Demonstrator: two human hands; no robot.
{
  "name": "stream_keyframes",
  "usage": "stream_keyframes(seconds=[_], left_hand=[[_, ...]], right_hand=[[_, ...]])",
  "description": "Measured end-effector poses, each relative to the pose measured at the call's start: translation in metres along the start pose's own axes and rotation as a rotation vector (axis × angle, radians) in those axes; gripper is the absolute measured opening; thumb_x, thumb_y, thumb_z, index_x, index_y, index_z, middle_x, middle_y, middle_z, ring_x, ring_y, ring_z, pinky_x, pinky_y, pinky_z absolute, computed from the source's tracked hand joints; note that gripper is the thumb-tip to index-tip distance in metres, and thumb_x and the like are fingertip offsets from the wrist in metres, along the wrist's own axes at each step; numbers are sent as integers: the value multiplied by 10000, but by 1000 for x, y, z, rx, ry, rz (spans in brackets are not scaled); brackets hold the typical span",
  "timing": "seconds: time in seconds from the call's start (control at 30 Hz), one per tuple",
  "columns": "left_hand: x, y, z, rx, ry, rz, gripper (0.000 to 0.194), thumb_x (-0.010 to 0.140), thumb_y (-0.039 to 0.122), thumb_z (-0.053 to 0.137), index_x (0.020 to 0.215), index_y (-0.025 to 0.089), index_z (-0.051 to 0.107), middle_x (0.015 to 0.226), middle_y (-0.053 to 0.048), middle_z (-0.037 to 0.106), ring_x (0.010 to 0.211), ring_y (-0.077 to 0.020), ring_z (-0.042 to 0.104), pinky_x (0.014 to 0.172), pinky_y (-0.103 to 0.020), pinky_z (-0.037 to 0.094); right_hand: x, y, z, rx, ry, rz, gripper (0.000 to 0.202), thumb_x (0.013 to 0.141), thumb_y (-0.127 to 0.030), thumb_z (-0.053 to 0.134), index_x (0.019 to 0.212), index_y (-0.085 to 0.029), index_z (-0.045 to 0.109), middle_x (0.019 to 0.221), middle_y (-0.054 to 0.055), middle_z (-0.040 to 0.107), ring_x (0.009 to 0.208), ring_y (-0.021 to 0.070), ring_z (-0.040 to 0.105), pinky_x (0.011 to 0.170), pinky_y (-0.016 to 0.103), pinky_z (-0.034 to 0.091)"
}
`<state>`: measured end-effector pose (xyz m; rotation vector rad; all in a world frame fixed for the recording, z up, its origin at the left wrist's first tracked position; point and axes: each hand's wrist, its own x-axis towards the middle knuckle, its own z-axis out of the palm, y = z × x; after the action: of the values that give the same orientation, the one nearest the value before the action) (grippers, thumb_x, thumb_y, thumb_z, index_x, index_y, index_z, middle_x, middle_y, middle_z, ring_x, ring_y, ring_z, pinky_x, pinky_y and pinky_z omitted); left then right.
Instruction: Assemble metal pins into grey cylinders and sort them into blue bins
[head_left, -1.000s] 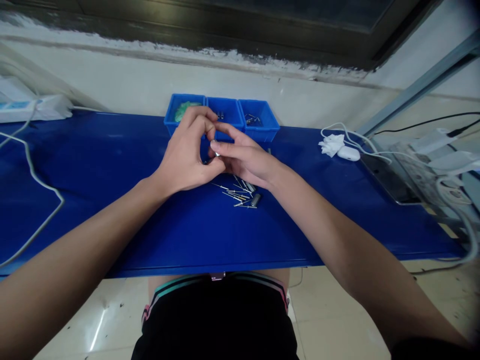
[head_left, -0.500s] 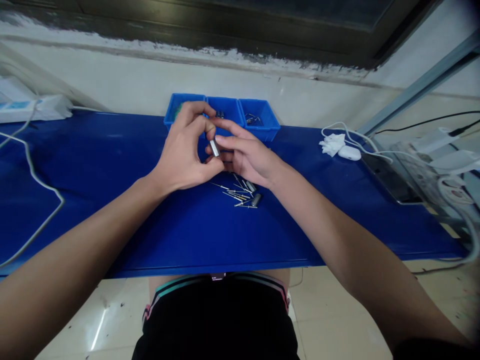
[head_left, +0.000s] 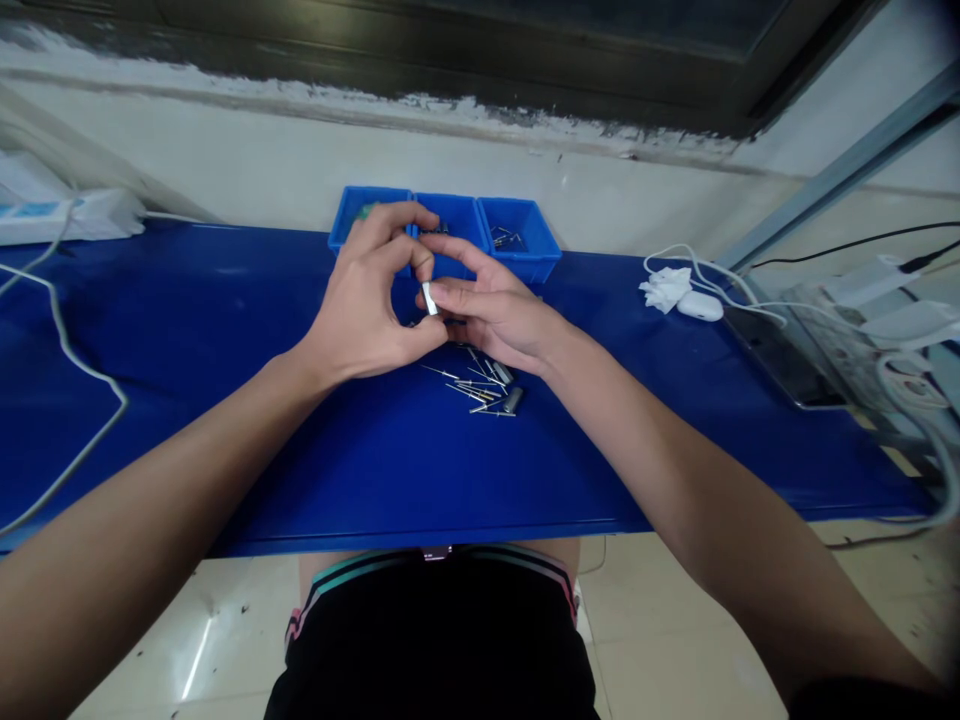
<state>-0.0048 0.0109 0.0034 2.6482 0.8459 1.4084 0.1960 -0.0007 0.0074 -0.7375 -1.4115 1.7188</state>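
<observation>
Between the thumb and index finger of my left hand point(head_left: 364, 300) is a short silver metal piece point(head_left: 429, 298), long and faceted like a long nut, gripped at its two ends. My right hand point(head_left: 499, 315) closes in from the other side, its thumb and finger pressed at the piece's side. Several blind rivets point(head_left: 472, 390) with thin pins lie loose on the blue table below the hands. Among them rest two grey metal pieces, the nearer grey piece point(head_left: 513, 400) lying on its side. My fingers partly cover the held piece.
Three blue bins stand against the wall: the left bin point(head_left: 341, 220) holds something green, the right bin point(head_left: 536, 245) small metal parts. Crumpled tissue point(head_left: 666, 288), a white case point(head_left: 700, 305) and a phone point(head_left: 784, 360) lie to the right. A white cable point(head_left: 64, 340) crosses the left.
My right thumb has shifted slightly left and down along the silver piece, covering more of it. My left hand has hardly moved, and the loose rivets lie as before.
</observation>
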Motion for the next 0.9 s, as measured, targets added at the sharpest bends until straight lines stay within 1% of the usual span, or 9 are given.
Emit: stream_keyframes(seconds=[0.1, 0.17, 0.27, 0.47, 0.57, 0.7, 0.73, 0.8, 0.9], left_hand=[[0, 5, -1, 3, -23, -35, 235, 782, 323, 745, 899, 251, 553, 1426, -94, 630, 1351, -307, 604, 1147, -539, 498], [1, 8, -2, -1, -24, -41, 213, 773, 302, 722, 887, 253, 550, 1421, -103, 638, 1353, -300, 608, 1154, -526, 504], [1, 9, -2, -13, -12, -15, 225, 743, 272, 734, 880, 247, 558, 1410, -129, 650, 1348, -314, 620, 1150, -532, 510], [1, 4, 0, -43, -15, 14, 251, 749, 273, 783, 874, 238, 568, 1414, -127, 657, 1351, -331, 631, 1130, -538, 521], [0, 7, 2, -64, 2, -40, 290, 766, 283, 796, 908, 248, 545, 1448, -126, 621, 1388, -333, 597, 1125, -532, 524], [-2, 11, 6, -88, 29, -158, 393, 826, 371, 822, 1070, 250, 538, 1516, -141, 544, 1425, -342, 539, 1007, -493, 568], [-3, 10, 7, -102, 42, -178, 423, 847, 409, 824, 1107, 252, 530, 1520, -140, 533, 1399, -336, 552, 979, -484, 572], [-4, 5, 9, -155, 94, -187, 437, 898, 493, 808, 1128, 264, 515, 1485, -130, 536, 1279, -300, 618, 928, -463, 571], [-3, -7, 12, -213, 243, -153, 395, 980, 576, 739, 1014, 262, 503, 1337, -107, 593, 1050, -230, 669, 862, -431, 558]], right_hand=[[0, 0, 0, -29, 0, 0, 711, 791, -463, 930, 1412, -356, 600, 994, -24, 733, 914, 179, 701, 796, 307, 618], [0, 0, 1, -28, -6, 0, 718, 792, -470, 931, 1411, -350, 590, 983, -27, 721, 905, 174, 695, 794, 305, 613], [0, 0, 1, -16, -20, -4, 721, 797, -466, 931, 1411, -339, 573, 974, -30, 712, 909, 173, 691, 812, 310, 610], [0, 1, 1, -9, -27, -8, 689, 806, -465, 928, 1384, -328, 579, 963, -29, 703, 896, 173, 682, 843, 329, 611], [0, 0, 1, -12, 2, -11, 671, 794, -459, 937, 1362, -338, 600, 961, -31, 700, 905, 177, 684, 841, 325, 610], [1, -2, 3, -18, 100, -24, 577, 823, -453, 907, 1318, -335, 636, 992, -21, 724, 952, 189, 710, 836, 328, 616], [2, -2, 4, -9, 122, -30, 550, 832, -441, 899, 1306, -330, 642, 987, -21, 731, 948, 186, 717, 834, 326, 619], [3, -2, 3, 16, 164, -44, 492, 843, -416, 890, 1263, -318, 655, 949, -31, 738, 905, 170, 730, 829, 315, 626], [7, -2, 1, 57, 234, -60, 396, 842, -406, 894, 1145, -297, 664, 908, -47, 748, 845, 142, 751, 823, 286, 636]])
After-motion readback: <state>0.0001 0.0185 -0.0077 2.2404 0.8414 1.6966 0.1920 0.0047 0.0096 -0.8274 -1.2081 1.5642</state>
